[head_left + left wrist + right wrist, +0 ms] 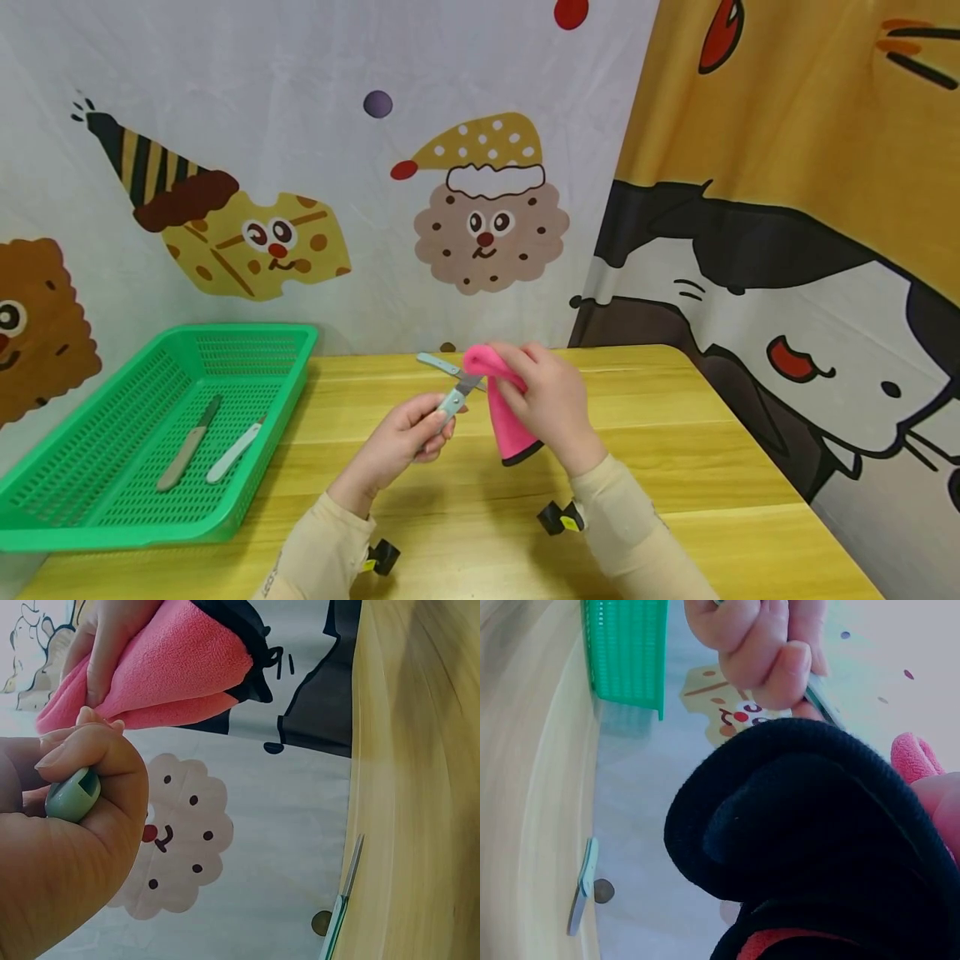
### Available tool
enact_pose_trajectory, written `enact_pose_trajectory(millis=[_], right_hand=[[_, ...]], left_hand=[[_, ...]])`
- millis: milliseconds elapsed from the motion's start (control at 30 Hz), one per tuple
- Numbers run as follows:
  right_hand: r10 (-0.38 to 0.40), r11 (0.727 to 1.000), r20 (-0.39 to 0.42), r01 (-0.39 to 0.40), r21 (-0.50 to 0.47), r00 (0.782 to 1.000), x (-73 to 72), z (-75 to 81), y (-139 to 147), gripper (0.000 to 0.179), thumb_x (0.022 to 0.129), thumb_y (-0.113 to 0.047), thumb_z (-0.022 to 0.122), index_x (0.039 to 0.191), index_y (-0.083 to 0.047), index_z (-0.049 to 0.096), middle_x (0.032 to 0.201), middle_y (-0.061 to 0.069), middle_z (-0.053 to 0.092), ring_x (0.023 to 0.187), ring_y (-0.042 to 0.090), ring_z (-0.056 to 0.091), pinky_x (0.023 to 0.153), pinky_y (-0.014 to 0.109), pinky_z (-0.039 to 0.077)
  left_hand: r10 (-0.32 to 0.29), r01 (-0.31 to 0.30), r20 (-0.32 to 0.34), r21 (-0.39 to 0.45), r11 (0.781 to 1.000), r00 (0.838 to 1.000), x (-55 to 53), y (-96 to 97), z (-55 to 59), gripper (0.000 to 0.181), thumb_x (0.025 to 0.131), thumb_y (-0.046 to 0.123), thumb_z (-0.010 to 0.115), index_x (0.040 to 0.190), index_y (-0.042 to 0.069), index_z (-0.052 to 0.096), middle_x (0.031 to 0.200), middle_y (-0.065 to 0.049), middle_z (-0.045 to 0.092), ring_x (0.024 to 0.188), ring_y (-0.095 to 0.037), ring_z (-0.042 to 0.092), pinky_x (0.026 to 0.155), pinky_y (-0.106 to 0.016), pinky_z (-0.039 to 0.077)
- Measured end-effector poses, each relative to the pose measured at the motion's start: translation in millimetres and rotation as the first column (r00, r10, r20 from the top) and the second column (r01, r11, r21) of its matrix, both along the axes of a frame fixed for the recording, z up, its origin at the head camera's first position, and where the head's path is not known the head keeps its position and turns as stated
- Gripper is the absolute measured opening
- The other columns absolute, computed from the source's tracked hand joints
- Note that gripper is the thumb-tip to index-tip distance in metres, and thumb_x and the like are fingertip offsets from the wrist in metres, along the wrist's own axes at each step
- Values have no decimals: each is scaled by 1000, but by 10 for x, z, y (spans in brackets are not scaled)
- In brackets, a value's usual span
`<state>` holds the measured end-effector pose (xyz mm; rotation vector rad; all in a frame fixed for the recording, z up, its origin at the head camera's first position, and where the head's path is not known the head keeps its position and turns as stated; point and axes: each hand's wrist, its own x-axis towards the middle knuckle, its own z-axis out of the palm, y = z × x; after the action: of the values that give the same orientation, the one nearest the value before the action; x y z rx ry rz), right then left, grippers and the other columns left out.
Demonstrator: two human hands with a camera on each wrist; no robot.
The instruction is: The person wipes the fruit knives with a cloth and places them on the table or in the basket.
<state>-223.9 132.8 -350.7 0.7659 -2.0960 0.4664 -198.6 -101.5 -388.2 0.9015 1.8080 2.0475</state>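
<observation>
My left hand (401,437) grips the pale green handle of a small knife (452,402), its blade slanting up to the right. The butt of that handle (69,799) pokes out of the fist in the left wrist view. My right hand (553,398) pinches a folded pink cloth (512,427) with black edging, its top fold at the blade's end. The cloth covers the blade's tip. In the right wrist view the cloth's black edging and dark underside (802,817) fill the middle. Behind the hands, a second knife (438,362) with a pale green handle lies on the table.
A green plastic basket (288,392) stands at the left. Inside it lie a beige-handled knife (183,457) and a white-handled knife (234,452). The wooden table (660,467) ends at a printed cloth backdrop (360,250) behind and to the right.
</observation>
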Motion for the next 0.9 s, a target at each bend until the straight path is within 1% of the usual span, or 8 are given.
enact_pose_trajectory(millis=[300,433,533,633,767,900], right_hand=[[-59,998,15,59,-36,998,-30,41,114,35,85,-13,73,119,-19,68,83,4,60,57,18,52,46,32,41],[-83,995,17,84,-55,996,-47,36,172,33,85,-13,72,118,-19,69,81,4,59,59,19,52,47,33,41],[-97,992,29,99,-74,995,-58,14,217,33,86,-14,72,118,-19,69,82,5,61,60,20,53,48,33,41],[-107,989,46,111,-95,993,-60,-14,256,33,86,-14,72,119,-19,69,84,6,62,61,21,54,48,34,41],[-121,985,55,127,-120,991,-60,-43,297,35,85,-14,72,120,-19,69,86,6,63,63,22,56,48,35,42],[-109,978,103,125,-169,989,-54,-59,330,36,84,-14,75,120,-17,70,91,8,66,69,23,57,51,36,44]], left_hand=[[8,-8,4,-33,999,1000,-1,14,-16,33,109,15,38,128,-8,53,80,-6,47,58,-7,37,49,-19,32],[20,-21,-9,-51,999,1000,9,26,-19,33,109,14,39,127,-8,54,81,-7,47,59,-7,37,50,-18,31],[17,-19,-22,-65,998,1000,23,34,-9,32,109,14,39,126,-8,55,81,-7,47,60,-7,37,50,-18,31],[27,-28,-15,-85,996,1000,49,30,26,32,109,15,39,125,-7,55,81,-7,47,60,-7,37,51,-18,32],[59,-58,8,-105,993,998,77,7,87,33,109,18,40,124,-7,55,79,-7,47,60,-8,37,51,-18,32],[89,-88,8,-96,992,996,83,-30,134,33,109,19,41,122,-7,54,77,-6,46,59,-8,37,51,-19,31]])
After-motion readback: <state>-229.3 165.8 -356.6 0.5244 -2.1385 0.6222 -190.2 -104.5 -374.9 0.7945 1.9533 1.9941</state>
